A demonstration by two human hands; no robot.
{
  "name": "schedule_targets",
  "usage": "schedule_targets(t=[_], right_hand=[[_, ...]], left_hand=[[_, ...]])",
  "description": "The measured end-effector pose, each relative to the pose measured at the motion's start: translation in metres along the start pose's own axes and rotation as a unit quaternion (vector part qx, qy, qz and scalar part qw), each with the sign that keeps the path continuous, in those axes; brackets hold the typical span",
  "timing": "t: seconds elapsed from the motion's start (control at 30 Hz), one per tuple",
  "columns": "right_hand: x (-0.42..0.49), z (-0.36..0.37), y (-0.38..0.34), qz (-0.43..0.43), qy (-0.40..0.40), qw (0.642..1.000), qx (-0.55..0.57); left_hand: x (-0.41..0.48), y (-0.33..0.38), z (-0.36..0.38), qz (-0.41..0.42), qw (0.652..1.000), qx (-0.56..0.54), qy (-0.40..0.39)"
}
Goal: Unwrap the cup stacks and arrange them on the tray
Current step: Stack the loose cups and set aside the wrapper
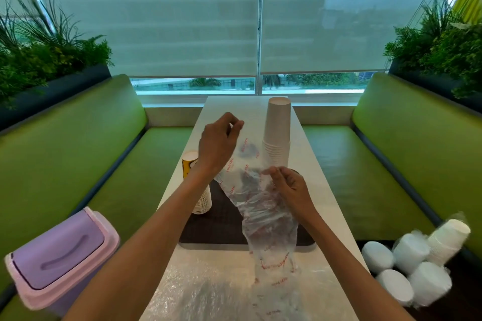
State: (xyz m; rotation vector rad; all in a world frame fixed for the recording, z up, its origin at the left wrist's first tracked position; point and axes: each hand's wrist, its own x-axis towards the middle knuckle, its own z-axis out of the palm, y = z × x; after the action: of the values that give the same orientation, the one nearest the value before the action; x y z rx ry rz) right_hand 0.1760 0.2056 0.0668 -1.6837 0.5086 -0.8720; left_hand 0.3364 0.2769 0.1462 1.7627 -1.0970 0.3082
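Five or so wrapped cup stacks [414, 266] lie heaped on the right bench [391, 164], so most of the job looks undone. On the dark tray [208, 229] a tall white stack [277, 133] stands upside down near the far edge, though its base is hidden. A shorter yellow-printed stack [190, 167] stands at the far left corner. An emptied clear wrapper [268, 221] hangs above the tray. The left hand [217, 146] pinches its upper end and the right hand [289, 186] pinches it lower down. It probably goes to the bin next.

Blinds [156, 21] cover most of the window. Green benches flank the narrow white table [326, 203], with leafy planters [52, 55] behind them. A lilac swing-lid bin [62, 255] sits on the left bench, and more crumpled plastic [203, 294] lies on the near table end.
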Motion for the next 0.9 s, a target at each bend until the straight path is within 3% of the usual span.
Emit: schedule_targets(t=[0.1, 0.23, 0.47, 0.6, 0.67, 0.73, 0.83, 0.9], right_hand=[[0.006, 0.013, -0.007, -0.031, 0.026, 0.999, -0.028], [0.009, 0.006, -0.01, -0.048, 0.078, 0.996, 0.016], [0.011, 0.0, -0.006, -0.044, 0.074, 0.996, -0.017], [0.009, -0.001, -0.005, -0.044, 0.077, 0.996, -0.024], [0.009, -0.001, -0.006, -0.035, 0.097, 0.995, -0.008], [0.01, -0.004, -0.006, -0.022, 0.134, 0.991, 0.008], [0.013, -0.003, -0.01, -0.015, 0.178, 0.983, 0.034], [0.014, 0.002, -0.015, -0.013, 0.196, 0.979, 0.055]], left_hand=[[-0.002, 0.009, -0.001, 0.011, 1.0, 0.008, -0.008], [0.001, 0.002, -0.014, 0.008, 0.995, 0.095, -0.03], [-0.004, -0.022, -0.017, 0.029, 0.988, 0.13, -0.073], [0.007, -0.018, -0.023, 0.069, 0.977, 0.199, 0.014], [0.003, -0.017, -0.023, 0.012, 0.986, 0.139, 0.087], [-0.008, -0.019, -0.019, -0.079, 0.99, 0.004, 0.113], [-0.038, -0.013, -0.003, -0.168, 0.963, -0.209, 0.024], [-0.06, -0.003, 0.009, -0.183, 0.943, -0.273, -0.045]])
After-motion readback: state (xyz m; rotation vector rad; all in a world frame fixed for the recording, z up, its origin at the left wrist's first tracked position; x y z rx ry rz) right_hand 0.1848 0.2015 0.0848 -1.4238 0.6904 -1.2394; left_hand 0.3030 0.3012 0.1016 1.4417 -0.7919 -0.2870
